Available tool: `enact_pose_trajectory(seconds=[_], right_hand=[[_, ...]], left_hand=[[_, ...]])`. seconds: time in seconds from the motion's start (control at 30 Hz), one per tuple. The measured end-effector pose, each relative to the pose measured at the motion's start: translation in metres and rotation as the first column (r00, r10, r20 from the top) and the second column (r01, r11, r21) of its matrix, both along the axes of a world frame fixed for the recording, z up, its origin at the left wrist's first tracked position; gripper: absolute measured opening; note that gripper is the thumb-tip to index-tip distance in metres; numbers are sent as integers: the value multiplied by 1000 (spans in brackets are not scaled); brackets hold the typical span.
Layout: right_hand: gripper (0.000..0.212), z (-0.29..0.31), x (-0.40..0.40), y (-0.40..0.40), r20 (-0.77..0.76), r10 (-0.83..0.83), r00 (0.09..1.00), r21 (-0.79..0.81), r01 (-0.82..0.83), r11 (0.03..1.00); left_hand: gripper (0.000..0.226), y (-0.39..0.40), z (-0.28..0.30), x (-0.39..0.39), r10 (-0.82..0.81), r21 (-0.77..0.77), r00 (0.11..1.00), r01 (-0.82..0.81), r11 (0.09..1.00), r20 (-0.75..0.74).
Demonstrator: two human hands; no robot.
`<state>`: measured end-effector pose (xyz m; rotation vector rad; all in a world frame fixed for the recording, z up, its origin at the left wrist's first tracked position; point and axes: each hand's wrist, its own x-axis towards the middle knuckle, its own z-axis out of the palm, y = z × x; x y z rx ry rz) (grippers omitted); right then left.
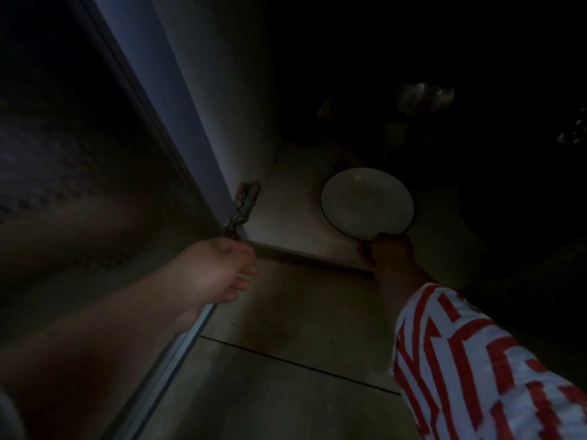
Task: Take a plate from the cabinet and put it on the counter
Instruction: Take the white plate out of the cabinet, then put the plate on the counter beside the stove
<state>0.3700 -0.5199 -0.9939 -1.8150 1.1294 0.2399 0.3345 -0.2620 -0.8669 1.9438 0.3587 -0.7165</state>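
Note:
A round white plate (367, 203) with a thin dark rim is inside the dark low cabinet (286, 192), just above or on its pale floor; I cannot tell which. My right hand (389, 250), in a red-and-white striped sleeve, grips the plate's near edge. My left hand (219, 269) is wrapped around the lower edge of the opened cabinet door (104, 173), just below the metal hinge (243, 204). The counter is out of view.
Dim shapes, a crinkled clear bag or container (424, 96) among them, stand at the back right of the cabinet. The cabinet's front lip (305, 257) runs between my hands. Tiled floor (286, 376) with a dark grout line lies below.

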Motion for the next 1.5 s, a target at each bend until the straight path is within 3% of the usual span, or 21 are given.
enact_pose_trajectory(seconds=[0.13, 0.23, 0.3, 0.37, 0.47, 0.57, 0.83, 1.07, 1.23, 1.5], right_hand=[[35, 9, -15, 7, -21, 101, 995, -142, -103, 984], [48, 23, -31, 18, 20, 101, 995, -157, -97, 983], [41, 42, -42, 20, 75, -20, 997, 0, 20, 1000], [20, 66, -58, 24, 170, -212, 962, 140, 189, 972], [43, 112, -80, 33, 128, -346, 930, 333, 288, 898], [43, 168, -103, 46, 135, -250, 959, 303, 200, 932], [17, 351, -159, 64, 80, -111, 991, 260, 87, 962], [32, 504, -185, 74, 119, -34, 992, 198, 10, 980], [37, 569, -199, 84, 150, 42, 988, 178, -69, 982], [28, 621, -218, 127, 200, 133, 971, 223, -177, 959]], left_hand=[[13, -2, 8, -1, -11, -3, 1000, 11, 1000, -6], [14, -9, 15, 4, 7, -33, 1000, -7, 999, -12], [17, -19, 21, 3, 38, -35, 999, -39, 999, -29], [26, -31, 31, -1, 69, -49, 996, -72, 996, -60], [45, -49, 61, -11, 98, -115, 988, -112, 987, -121], [53, -59, 101, -21, 140, -160, 979, -163, 974, -149], [36, -39, 252, -54, 225, -97, 949, -251, 963, -219], [20, -20, 396, -81, 185, -92, 968, -202, 975, -167], [31, 1, 458, -98, 169, -47, 980, -175, 983, -109], [18, 51, 522, -126, 205, -25, 974, -209, 978, -93]])
